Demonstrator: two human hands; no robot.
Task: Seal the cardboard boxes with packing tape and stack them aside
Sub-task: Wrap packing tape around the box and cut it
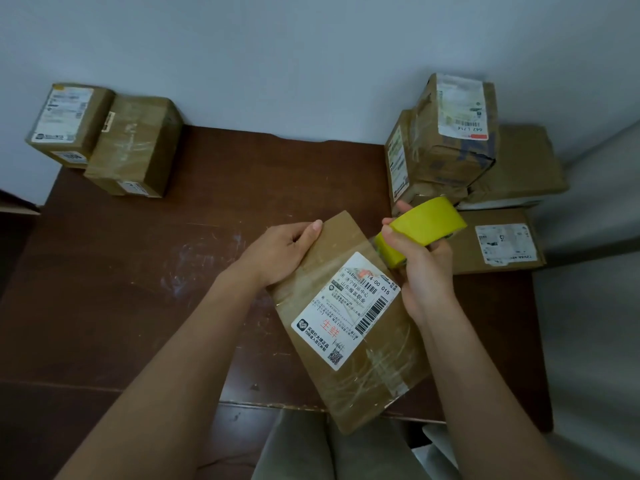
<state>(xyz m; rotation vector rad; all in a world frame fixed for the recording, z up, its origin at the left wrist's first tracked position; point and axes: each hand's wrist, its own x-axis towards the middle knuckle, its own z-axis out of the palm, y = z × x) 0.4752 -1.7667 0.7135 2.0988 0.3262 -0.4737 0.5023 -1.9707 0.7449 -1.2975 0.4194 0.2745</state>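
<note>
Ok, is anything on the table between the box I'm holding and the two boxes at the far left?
Nothing visible does. The dark table lies bare between the box under your left hand and the two boxes at the far left.

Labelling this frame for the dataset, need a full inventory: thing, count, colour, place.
Flat brown cardboard box with white shipping label: 1, brown, table's near edge, under both hands.
Yellow roll of packing tape: 1, yellow, at that box's far right corner.
Taped brown cardboard boxes, far left: 2, brown, side by side at the wall.
Brown cardboard boxes, far right pile: at least 4, brown, stacked and leaning; exact count unclear.
Flat labelled cardboard box, right edge: 1, brown, behind the tape.
Dark brown wooden table: 1, scuffed.
Pale wall: behind the table.
Left hand: holds the box's far edge.
Right hand: grips the tape roll.
</note>
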